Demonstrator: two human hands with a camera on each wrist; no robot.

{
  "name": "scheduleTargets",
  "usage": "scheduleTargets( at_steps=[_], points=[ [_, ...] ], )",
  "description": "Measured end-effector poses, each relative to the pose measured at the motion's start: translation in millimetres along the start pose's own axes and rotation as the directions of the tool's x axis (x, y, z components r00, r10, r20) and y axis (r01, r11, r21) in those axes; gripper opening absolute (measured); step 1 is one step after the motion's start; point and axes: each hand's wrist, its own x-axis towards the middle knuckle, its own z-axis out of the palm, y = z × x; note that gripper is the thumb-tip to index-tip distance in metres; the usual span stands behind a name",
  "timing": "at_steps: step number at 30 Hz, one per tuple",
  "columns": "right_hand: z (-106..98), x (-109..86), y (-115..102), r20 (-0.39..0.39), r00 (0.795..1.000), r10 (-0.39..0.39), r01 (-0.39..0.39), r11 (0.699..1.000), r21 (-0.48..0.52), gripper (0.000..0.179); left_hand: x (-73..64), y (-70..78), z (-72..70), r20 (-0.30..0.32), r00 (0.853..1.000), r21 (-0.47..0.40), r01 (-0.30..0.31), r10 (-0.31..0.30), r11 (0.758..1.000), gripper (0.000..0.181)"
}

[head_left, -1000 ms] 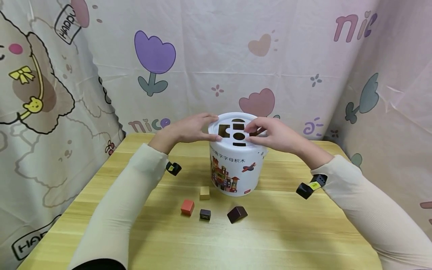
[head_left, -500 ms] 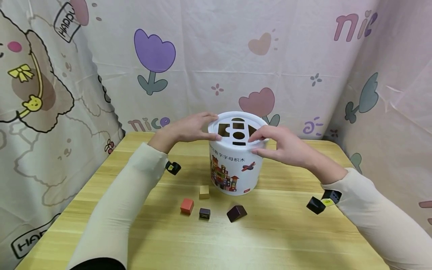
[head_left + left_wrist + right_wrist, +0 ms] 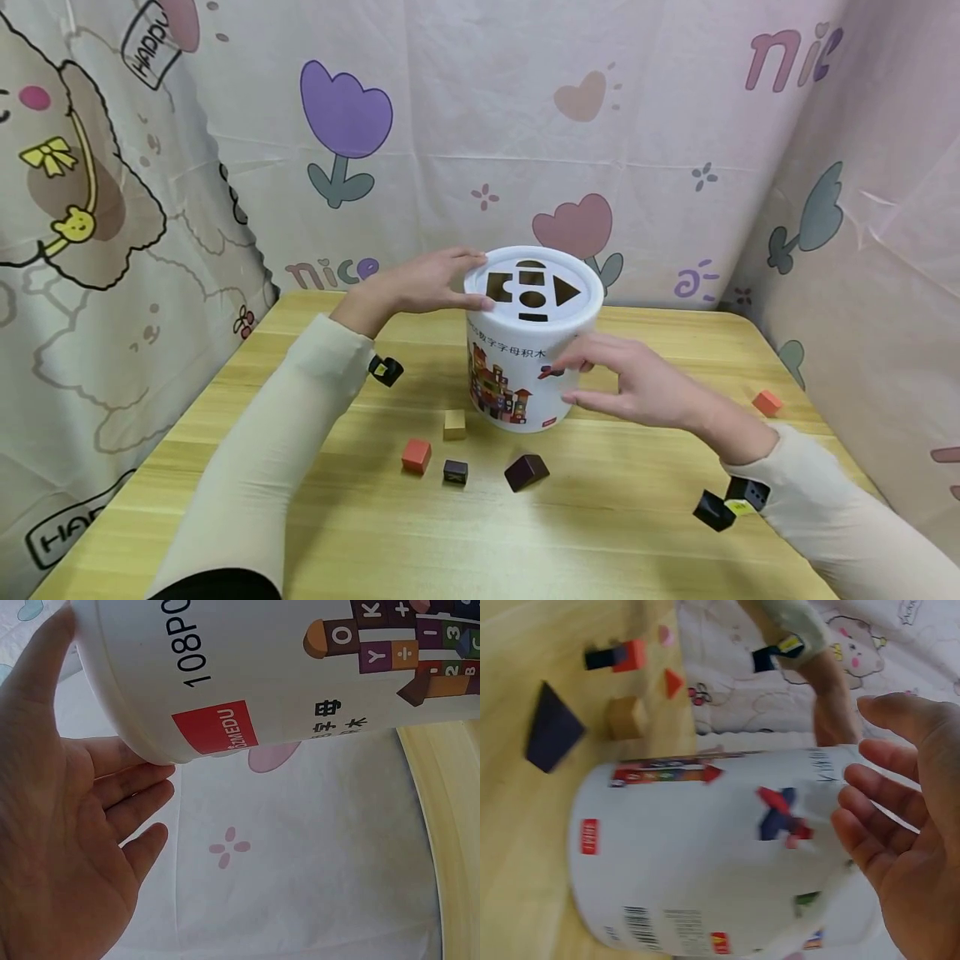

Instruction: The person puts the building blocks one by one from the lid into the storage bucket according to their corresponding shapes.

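Observation:
A white building-block bucket (image 3: 517, 379) stands upright on the table, its lid (image 3: 513, 314) pierced with shaped holes, including a triangle and a circle. My left hand (image 3: 420, 285) holds the bucket's left rim, thumb on the near edge and fingers toward the far side. In the left wrist view the fingertips (image 3: 161, 774) lie at the rim. In front of the bucket's right side is my right hand (image 3: 637, 379), fingers loosely bent and nothing between them. Closest to the bucket's base are a yellow block (image 3: 454, 425) and a dark triangular block (image 3: 527, 472).
Left of the bucket's front lie a red block (image 3: 416, 456) and a small black block (image 3: 455, 472). An orange block (image 3: 767, 403) sits near the right edge of the wooden table (image 3: 600, 533). A printed curtain (image 3: 450, 100) hangs behind and on both sides.
My right hand has come off the lid and moved down and right, uncovering the triangular hole. The orange block at the right has come into view. My left hand stays at the rim.

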Motion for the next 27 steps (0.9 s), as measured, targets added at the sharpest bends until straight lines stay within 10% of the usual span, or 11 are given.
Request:
scheduleTargets(
  at_steps=[17,27],
  points=[
    [54.4,-25.2,13.0,0.194,0.946,0.259,-0.256,0.966,-0.039,0.037,-1.0,1.7,-0.5,-0.003,1.000,0.010,0.000,0.000,1.000,0.099],
    [82.7,-29.6,23.3,0.306,0.910,0.279,-0.290,0.957,-0.009,0.043,-2.3,1.4,0.6,-0.013,1.000,0.010,-0.005,0.006,1.000,0.100]
  ],
)
